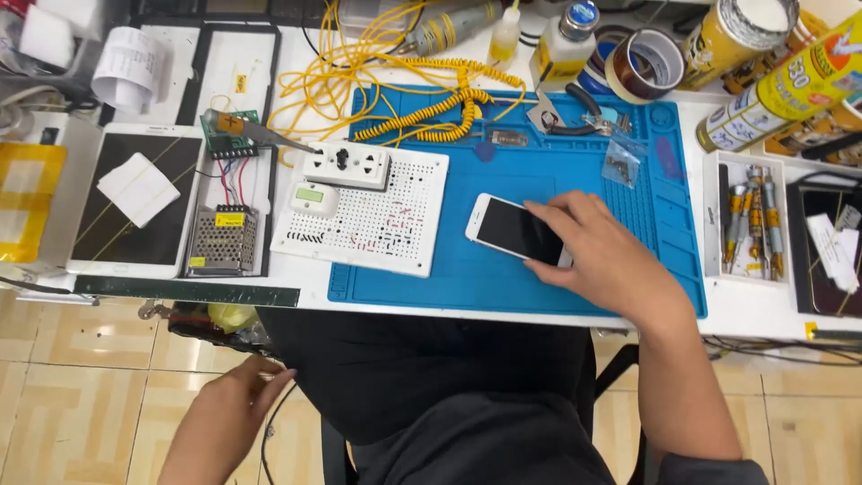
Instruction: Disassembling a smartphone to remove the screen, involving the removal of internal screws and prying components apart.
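Observation:
A white smartphone (505, 227) with a dark screen lies face up on the blue silicone work mat (503, 278). My right hand (602, 256) rests on its right end, fingers spread over the screen. My left hand (235, 400) hangs below the table edge on the left, beside my dark-clothed lap, fingers loosely curled near a thin cable; whether it holds anything is unclear.
A white perforated board (395, 235) with a socket block sits left of the phone. A tablet (130, 202), power supply (222, 239) and yellow coiled cables (422, 99) lie to the left and back. Tape rolls, bottles, cans and a screwdriver tray (750, 220) are at right.

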